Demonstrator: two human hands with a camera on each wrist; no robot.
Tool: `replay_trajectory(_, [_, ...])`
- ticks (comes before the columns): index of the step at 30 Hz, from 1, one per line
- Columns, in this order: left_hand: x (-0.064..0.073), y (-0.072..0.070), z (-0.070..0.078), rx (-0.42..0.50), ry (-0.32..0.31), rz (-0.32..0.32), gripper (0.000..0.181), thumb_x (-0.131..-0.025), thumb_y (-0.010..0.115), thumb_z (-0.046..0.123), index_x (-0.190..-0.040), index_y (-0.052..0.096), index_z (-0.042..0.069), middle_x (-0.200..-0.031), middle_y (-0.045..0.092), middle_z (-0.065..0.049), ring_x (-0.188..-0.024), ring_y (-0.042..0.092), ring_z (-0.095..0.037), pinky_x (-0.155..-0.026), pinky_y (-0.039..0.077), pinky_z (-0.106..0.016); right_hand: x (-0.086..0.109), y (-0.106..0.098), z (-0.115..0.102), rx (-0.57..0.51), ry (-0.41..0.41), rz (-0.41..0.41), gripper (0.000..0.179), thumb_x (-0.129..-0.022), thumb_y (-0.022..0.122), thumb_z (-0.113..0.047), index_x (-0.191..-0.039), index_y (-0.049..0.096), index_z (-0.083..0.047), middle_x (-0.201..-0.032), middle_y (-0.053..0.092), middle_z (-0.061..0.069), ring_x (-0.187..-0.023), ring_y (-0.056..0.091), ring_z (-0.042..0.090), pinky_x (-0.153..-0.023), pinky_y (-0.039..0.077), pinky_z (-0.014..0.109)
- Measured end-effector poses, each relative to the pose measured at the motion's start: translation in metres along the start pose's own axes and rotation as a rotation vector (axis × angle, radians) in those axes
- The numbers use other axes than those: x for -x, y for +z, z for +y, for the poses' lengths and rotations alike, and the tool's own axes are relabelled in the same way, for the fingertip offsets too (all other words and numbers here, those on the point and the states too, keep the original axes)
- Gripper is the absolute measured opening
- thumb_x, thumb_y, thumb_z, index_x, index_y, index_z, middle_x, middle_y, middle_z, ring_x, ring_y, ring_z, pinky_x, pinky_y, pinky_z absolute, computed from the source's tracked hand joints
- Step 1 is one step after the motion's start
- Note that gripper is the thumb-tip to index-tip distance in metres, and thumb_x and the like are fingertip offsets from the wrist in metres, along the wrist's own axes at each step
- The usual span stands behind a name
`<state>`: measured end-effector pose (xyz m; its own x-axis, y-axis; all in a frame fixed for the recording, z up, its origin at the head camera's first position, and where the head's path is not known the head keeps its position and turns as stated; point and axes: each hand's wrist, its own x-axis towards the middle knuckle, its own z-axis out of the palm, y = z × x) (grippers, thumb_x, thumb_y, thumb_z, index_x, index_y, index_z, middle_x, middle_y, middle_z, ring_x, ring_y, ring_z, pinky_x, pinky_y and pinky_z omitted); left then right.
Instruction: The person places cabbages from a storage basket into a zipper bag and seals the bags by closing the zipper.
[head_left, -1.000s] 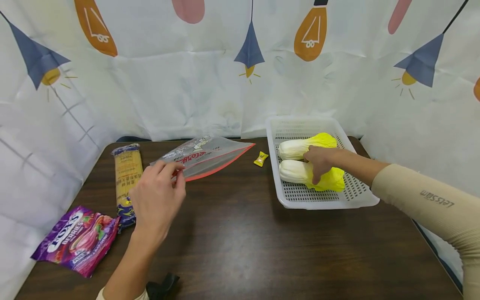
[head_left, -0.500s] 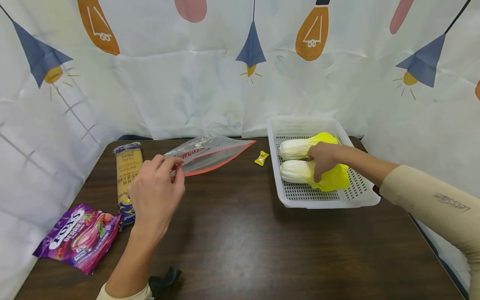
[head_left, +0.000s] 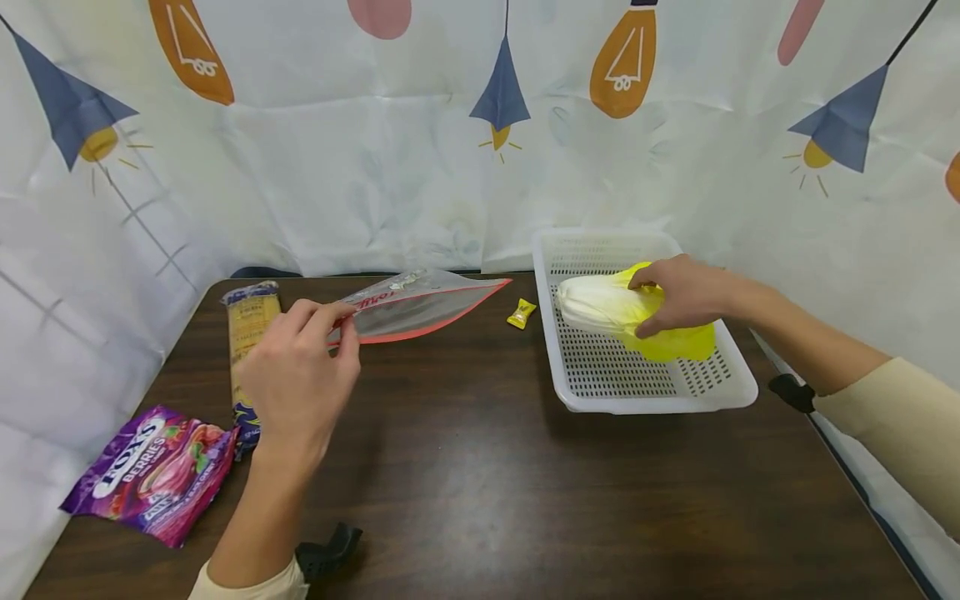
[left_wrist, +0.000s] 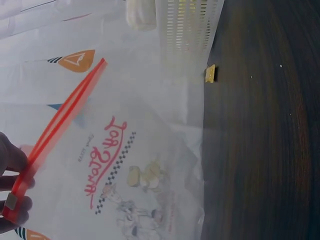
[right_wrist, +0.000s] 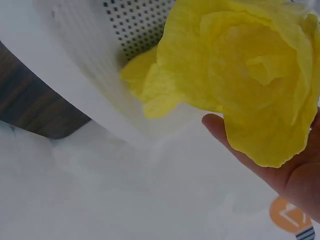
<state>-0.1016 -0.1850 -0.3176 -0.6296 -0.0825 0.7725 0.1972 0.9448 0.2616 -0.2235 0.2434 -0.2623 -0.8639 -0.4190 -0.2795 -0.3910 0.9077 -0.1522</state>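
Note:
My left hand [head_left: 300,375] pinches the red-edged mouth of a clear zip bag [head_left: 420,304], whose body spreads away to the right. The bag's grey slider [left_wrist: 11,201] shows by my fingers in the left wrist view. At the right, my right hand [head_left: 690,292] grips a napa cabbage [head_left: 596,302] by its yellow leafy end, raised a little above the white basket [head_left: 652,407]. It covers most of a second cabbage, whose yellow leaf [right_wrist: 152,87] shows lower in the basket in the right wrist view.
A yellow-wrapped candy [head_left: 521,314] lies between bag and basket. To the left are a spaghetti packet [head_left: 251,333], partly behind my left hand, and a purple candy bag [head_left: 157,475]. A patterned curtain [head_left: 420,167] hangs behind the dark wooden table [head_left: 480,483].
My right hand has lifted the nearer cabbage and shifted it back over the other one. The zip bag has tilted slightly, its mouth still pinched by my left hand.

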Motion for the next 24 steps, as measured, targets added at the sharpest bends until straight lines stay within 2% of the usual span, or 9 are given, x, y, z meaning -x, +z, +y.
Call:
replay_trajectory(2, [0.0, -0.001, 0.0, -0.002, 0.008, 0.026, 0.019, -0.095, 0.069, 0.017, -0.103, 0.081, 0.004, -0.091, 0.075, -0.015, -0.07, 0.065, -0.038, -0.048, 0.045, -0.049, 0.006, -0.005, -0.004, -0.01, -0.015, 0.051, 0.076, -0.076, 0.089, -0.038, -0.136, 0.063, 0.0, -0.134, 0.064, 0.022, -0.103, 0.06, 0.033, -0.086, 0.053, 0.049])
replay_trajectory(5, [0.0, -0.001, -0.001, 0.003, 0.006, 0.051, 0.02, -0.095, 0.068, 0.019, -0.102, 0.081, 0.005, -0.091, 0.075, -0.015, -0.068, 0.063, -0.037, -0.046, 0.043, -0.049, 0.016, -0.013, -0.013, -0.041, -0.041, 0.106, 0.071, -0.078, 0.088, -0.035, -0.138, 0.064, -0.005, -0.126, 0.065, 0.017, -0.098, 0.06, 0.031, -0.079, 0.053, 0.044])
replay_trajectory(10, [-0.001, 0.0, -0.001, -0.027, 0.022, 0.042, 0.023, -0.099, 0.064, 0.021, -0.103, 0.081, 0.007, -0.093, 0.075, -0.014, -0.069, 0.062, -0.036, -0.044, 0.041, -0.046, 0.028, -0.024, -0.033, -0.094, -0.116, 0.212, 0.062, -0.082, 0.085, -0.032, -0.138, 0.064, -0.015, -0.116, 0.065, 0.007, -0.096, 0.059, 0.026, -0.076, 0.049, 0.039])
replay_trajectory(13, [-0.003, 0.0, -0.001, -0.051, 0.042, 0.039, 0.024, -0.101, 0.061, 0.022, -0.103, 0.081, 0.009, -0.093, 0.074, -0.012, -0.069, 0.062, -0.035, -0.044, 0.041, -0.044, 0.033, -0.028, -0.047, -0.124, -0.164, 0.273, 0.06, -0.083, 0.084, -0.032, -0.139, 0.064, -0.02, -0.117, 0.065, 0.004, -0.097, 0.057, 0.024, -0.077, 0.047, 0.04])
replay_trajectory(17, [-0.005, 0.001, 0.002, -0.027, 0.059, 0.071, 0.022, -0.101, 0.062, 0.019, -0.102, 0.081, 0.009, -0.09, 0.074, -0.011, -0.07, 0.062, -0.034, -0.044, 0.041, -0.045, 0.038, -0.031, -0.066, -0.184, -0.224, 0.321, 0.06, -0.085, 0.084, -0.033, -0.14, 0.063, -0.025, -0.123, 0.067, -0.001, -0.099, 0.057, 0.021, -0.078, 0.048, 0.04])
replay_trajectory(24, [-0.01, 0.002, 0.009, -0.01, 0.117, 0.091, 0.016, -0.098, 0.068, 0.014, -0.101, 0.083, 0.009, -0.088, 0.075, -0.011, -0.075, 0.066, -0.035, -0.045, 0.043, -0.045, 0.034, -0.024, -0.093, -0.263, -0.377, 0.398, 0.057, -0.083, 0.086, -0.03, -0.135, 0.063, -0.031, -0.125, 0.066, -0.009, -0.1, 0.058, 0.014, -0.078, 0.051, 0.038])
